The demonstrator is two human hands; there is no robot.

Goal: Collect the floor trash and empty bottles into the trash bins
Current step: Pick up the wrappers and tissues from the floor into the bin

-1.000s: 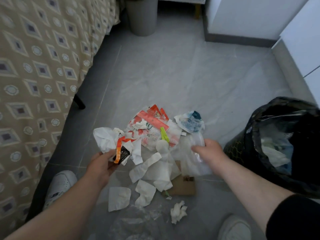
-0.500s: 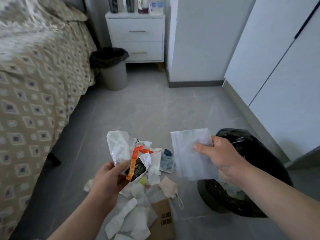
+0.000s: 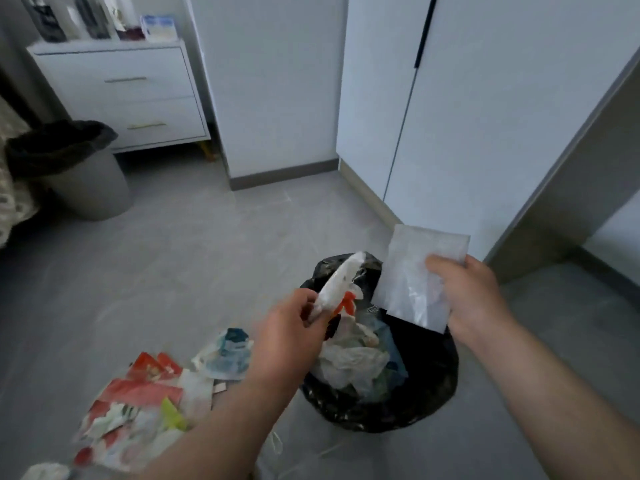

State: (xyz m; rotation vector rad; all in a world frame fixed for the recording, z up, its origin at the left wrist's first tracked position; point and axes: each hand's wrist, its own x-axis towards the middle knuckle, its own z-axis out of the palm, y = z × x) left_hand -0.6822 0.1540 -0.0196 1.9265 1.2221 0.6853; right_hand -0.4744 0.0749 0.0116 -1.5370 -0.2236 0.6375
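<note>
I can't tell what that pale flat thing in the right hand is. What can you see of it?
It is a flat, rectangular pouch of thin, frosted see-through plastic, faintly shiny, slightly creased, apparently empty. The right hand pinches it near its right edge, thumb on the front, so it stands nearly upright, a little tilted. Its lower part hangs over the open mouth of the black-lined bin, not yet dropped in.

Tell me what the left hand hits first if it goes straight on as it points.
Likely the far rim of the black-lined bin: the left hand, holding wrappers, points across its opening. Depth is unclear.
</note>
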